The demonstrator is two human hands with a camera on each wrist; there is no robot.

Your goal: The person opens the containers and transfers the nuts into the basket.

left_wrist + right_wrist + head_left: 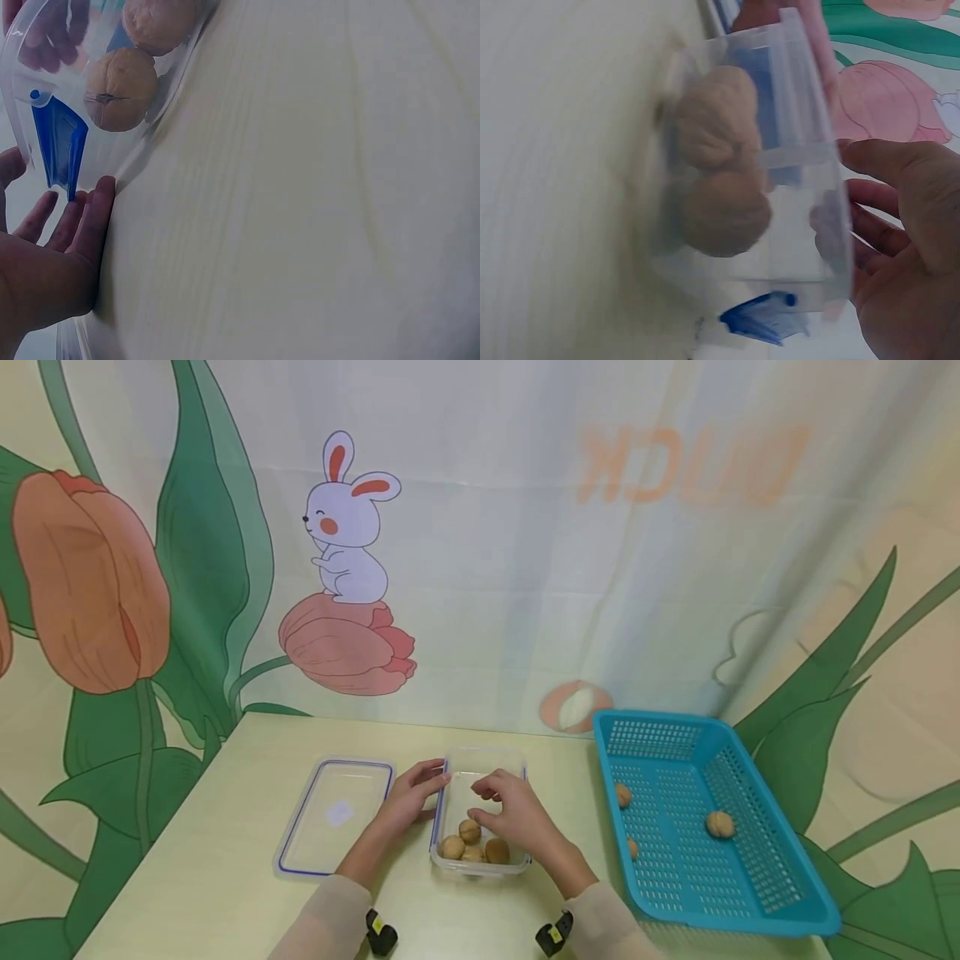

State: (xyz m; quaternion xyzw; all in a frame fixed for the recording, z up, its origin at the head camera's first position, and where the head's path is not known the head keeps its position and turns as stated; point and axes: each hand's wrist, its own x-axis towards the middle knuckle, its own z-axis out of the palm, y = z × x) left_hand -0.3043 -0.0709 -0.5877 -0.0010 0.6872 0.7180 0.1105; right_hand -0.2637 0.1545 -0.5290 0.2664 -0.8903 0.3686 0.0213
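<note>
A clear plastic food box with blue side latches stands on the table, several walnuts gathered at its near end. Along the box's left side is my left hand, its thumb at the rim. In the left wrist view, the fingers of that hand reach fairly straight to the wall beside a blue latch. My right hand hovers over the box's right half, fingers loosely bent and thumb apart. Seen from the right wrist, this hand shows nothing between thumb and fingers.
Left of the box lies a clear lid with a blue seal and a white label. A blue perforated basket stands to the right, with a walnut and two more by its left wall. A printed curtain hangs behind the table.
</note>
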